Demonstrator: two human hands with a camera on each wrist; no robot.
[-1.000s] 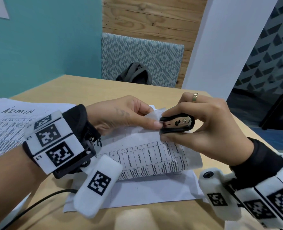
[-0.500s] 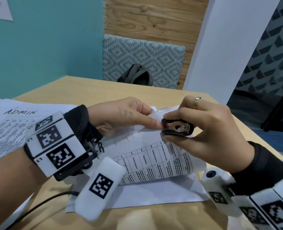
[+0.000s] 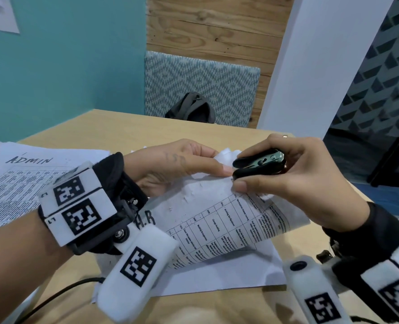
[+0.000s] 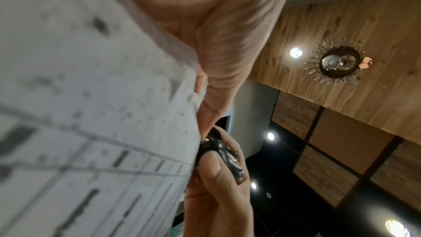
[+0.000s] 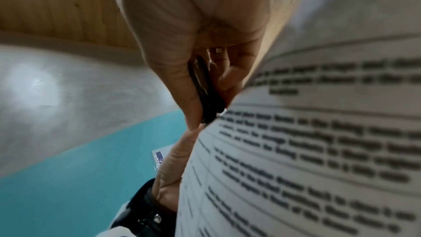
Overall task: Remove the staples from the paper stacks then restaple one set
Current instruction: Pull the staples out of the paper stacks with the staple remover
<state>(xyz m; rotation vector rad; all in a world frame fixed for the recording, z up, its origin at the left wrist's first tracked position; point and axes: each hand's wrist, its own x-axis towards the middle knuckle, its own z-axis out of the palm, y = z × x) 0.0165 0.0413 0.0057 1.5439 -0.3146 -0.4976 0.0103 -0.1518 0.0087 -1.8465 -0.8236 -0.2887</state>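
A printed paper stack (image 3: 226, 220) with a table and the letters "H.R" is lifted off the desk, its corner curled up. My left hand (image 3: 182, 164) pinches that corner (image 4: 189, 96) between thumb and forefinger. My right hand (image 3: 294, 174) grips a black claw staple remover (image 3: 259, 163) between forefinger above and thumb below, its claws at the paper corner by my left fingertip. The remover (image 4: 218, 152) shows against the sheet's edge in the left wrist view, and edge-on (image 5: 205, 93) in the right wrist view. The staple itself is not visible.
A second stack headed "ADMIN" (image 3: 18, 181) lies at the left of the wooden desk (image 3: 128, 127). Loose white sheets (image 3: 228, 277) lie under the held stack. A dark bag (image 3: 191, 108) sits on a patterned seat beyond the desk. A black cable (image 3: 53, 298) runs at the front left.
The staple remover has tilted so its rear points up and right, and my right hand has turned with it. My left hand keeps its pinch on the corner.
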